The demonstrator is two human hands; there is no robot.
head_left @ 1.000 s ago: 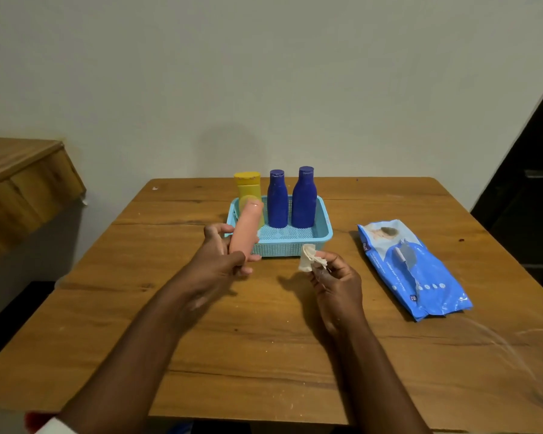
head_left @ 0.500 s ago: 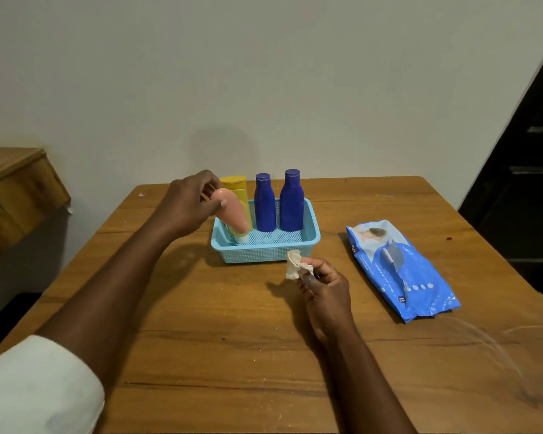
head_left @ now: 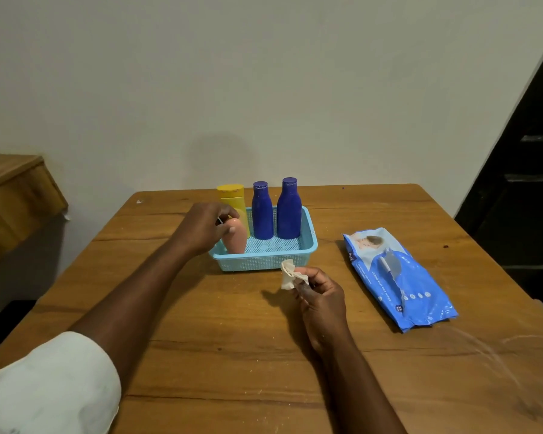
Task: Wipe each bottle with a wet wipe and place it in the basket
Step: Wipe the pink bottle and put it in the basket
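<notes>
Pink bottle: it stands in the basket's near-left corner, leaning a little, its base on the mesh floor; you judge it not yet settled.
Left hand: your fingers curl round the bottle's top from its nine o'clock side; let go too early and the lean could tip it over the low wall or against its neighbour.
Yellow bottle: it stands just behind the pink one, at its twelve o'clock, close enough that a shove from your knuckles could rock it.
Blue bottles: two stand upright along the back wall, at two o'clock from the pink one; a falling bottle could knock them in a row.
Basket: light plastic on bare wood; pressing sideways may slide it.
Wet wipe: crumpled, pinched in your right hand at the basket's six o'clock, hanging just clear of its front wall.
Wipe pack: it lies flat at the basket's four o'clock, well apart.
Table: no other bottle shows on it.
</notes>
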